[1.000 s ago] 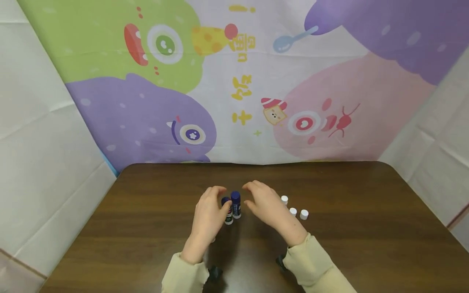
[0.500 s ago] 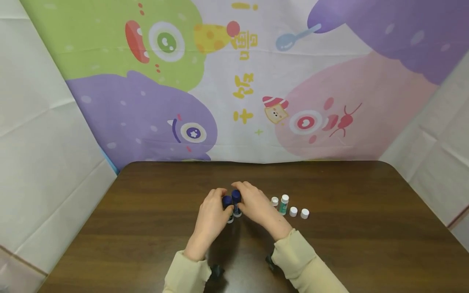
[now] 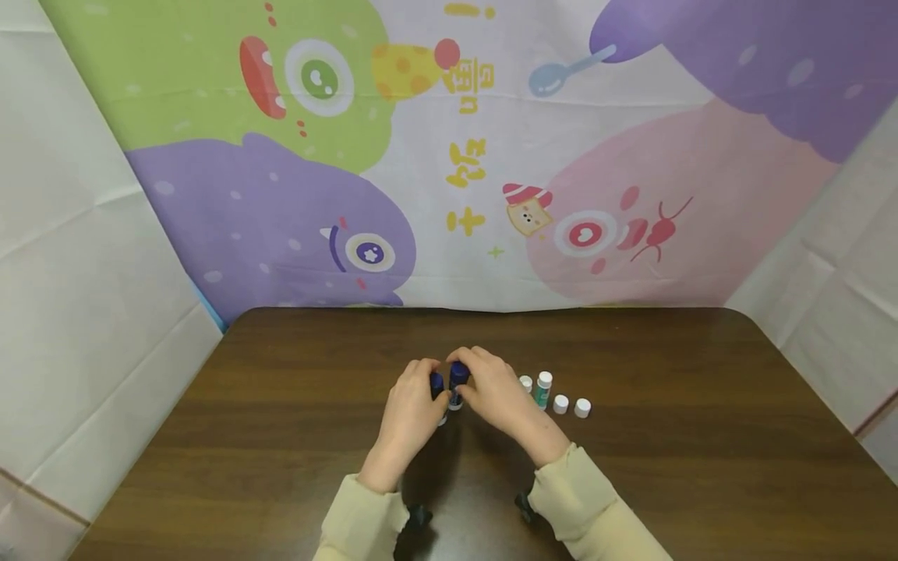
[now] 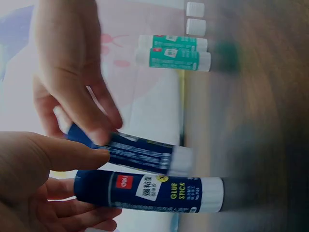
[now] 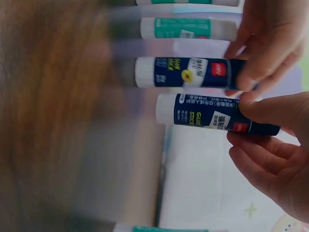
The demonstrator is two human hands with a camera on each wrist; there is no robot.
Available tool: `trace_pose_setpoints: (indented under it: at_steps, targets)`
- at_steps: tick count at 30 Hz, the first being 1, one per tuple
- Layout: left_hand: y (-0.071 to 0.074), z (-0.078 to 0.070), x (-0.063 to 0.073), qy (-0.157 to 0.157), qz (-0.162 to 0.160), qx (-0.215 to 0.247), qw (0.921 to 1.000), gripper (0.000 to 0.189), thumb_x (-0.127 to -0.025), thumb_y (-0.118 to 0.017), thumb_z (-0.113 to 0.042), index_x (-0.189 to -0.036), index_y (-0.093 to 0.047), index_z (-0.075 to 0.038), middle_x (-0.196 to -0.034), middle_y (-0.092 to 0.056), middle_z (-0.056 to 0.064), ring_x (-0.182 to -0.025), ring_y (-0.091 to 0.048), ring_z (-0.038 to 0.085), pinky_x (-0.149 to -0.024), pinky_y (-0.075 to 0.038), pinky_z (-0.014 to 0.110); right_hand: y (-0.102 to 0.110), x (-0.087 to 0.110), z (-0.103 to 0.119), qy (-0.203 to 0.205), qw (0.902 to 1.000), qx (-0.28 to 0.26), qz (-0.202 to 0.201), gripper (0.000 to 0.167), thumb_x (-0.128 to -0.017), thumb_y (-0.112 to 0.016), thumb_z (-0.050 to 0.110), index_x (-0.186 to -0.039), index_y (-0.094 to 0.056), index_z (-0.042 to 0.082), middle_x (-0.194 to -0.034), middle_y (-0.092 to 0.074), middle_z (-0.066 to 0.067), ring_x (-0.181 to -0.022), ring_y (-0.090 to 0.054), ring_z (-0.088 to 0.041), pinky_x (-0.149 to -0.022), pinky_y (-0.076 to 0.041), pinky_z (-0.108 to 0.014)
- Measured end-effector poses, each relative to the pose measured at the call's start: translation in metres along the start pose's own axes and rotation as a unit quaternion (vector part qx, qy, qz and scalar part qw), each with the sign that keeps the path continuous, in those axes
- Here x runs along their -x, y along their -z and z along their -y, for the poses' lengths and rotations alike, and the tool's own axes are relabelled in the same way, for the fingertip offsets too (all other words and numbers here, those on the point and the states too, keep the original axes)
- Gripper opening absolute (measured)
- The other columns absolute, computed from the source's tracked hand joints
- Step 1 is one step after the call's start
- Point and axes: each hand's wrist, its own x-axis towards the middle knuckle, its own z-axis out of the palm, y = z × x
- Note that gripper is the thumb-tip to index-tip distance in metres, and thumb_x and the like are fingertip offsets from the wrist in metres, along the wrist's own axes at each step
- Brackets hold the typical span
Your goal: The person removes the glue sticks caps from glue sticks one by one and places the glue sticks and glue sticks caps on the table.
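Note:
Two dark blue glue sticks stand side by side between the hands. My left hand [image 3: 414,405] holds the left glue stick [image 4: 154,192] by its blue cap, thumb on the near side and fingers behind. That stick is upright, its white base at the table. My right hand [image 3: 494,389] pinches the other glue stick [image 5: 205,112] between thumb and fingers near its cap. In the left wrist view this second stick leans slightly, and its base sits higher than its neighbour's. In the head view the hands cover much of both sticks.
On the brown table [image 3: 666,467], a green glue stick [image 3: 542,392] and another white-topped one [image 3: 525,382] stand right of the hands. Two white caps [image 3: 560,403] lie beyond them. More green glue sticks [image 5: 183,28] appear past the left hand in the right wrist view. A cartoon cloth hangs behind.
My right hand has come in leftward from beside the glue sticks, gripped the right one and shifted it slightly up and right. My left hand stays around the left stick.

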Motion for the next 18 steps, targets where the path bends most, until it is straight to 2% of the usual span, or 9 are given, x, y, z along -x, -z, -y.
trace_pose_setpoints:
  at_steps: [4,11,15,18]
  targets:
    - [-0.003,-0.001,-0.002,-0.003,0.005,-0.004,1.0,0.037,-0.076,-0.071,-0.012,-0.109,-0.058,0.001,-0.102,-0.059,0.014,-0.09,-0.059,0.026,-0.075,-0.049,0.039,0.008,0.002,0.001,-0.003,1.0,-0.007,-0.006,0.034,-0.08,-0.067,0.007,-0.112,-0.056,0.011,-0.101,-0.059,-0.007,-0.089,-0.063,-0.021,-0.07,-0.051,-0.029]
    - [-0.005,-0.006,-0.005,-0.022,-0.009,-0.004,0.9997,0.036,-0.077,-0.071,-0.014,-0.109,-0.059,-0.001,-0.105,-0.06,0.013,-0.097,-0.059,0.027,-0.079,-0.048,0.041,0.015,0.003,0.003,0.001,0.9994,-0.02,-0.029,0.033,-0.079,-0.07,0.01,-0.109,-0.057,0.012,-0.101,-0.06,-0.004,-0.091,-0.063,-0.019,-0.073,-0.051,-0.03]
    - [-0.005,-0.011,-0.007,-0.035,-0.015,-0.006,0.9992,0.035,-0.077,-0.071,-0.017,-0.108,-0.061,-0.003,-0.103,-0.061,0.011,-0.085,-0.058,0.022,-0.071,-0.047,0.039,0.019,0.004,0.003,0.001,0.9979,-0.033,-0.055,0.032,-0.077,-0.071,0.011,-0.106,-0.058,0.012,-0.1,-0.061,-0.003,-0.09,-0.062,-0.018,-0.074,-0.05,-0.032]
    - [-0.005,-0.013,-0.007,-0.049,-0.027,0.0,0.9985,0.034,-0.077,-0.072,-0.017,-0.107,-0.061,-0.004,-0.102,-0.061,0.01,-0.082,-0.058,0.02,-0.069,-0.047,0.036,0.024,0.006,0.002,-0.002,0.9962,-0.046,-0.074,0.032,-0.077,-0.071,0.012,-0.106,-0.058,0.012,-0.101,-0.061,-0.003,-0.089,-0.062,-0.018,-0.074,-0.05,-0.032]
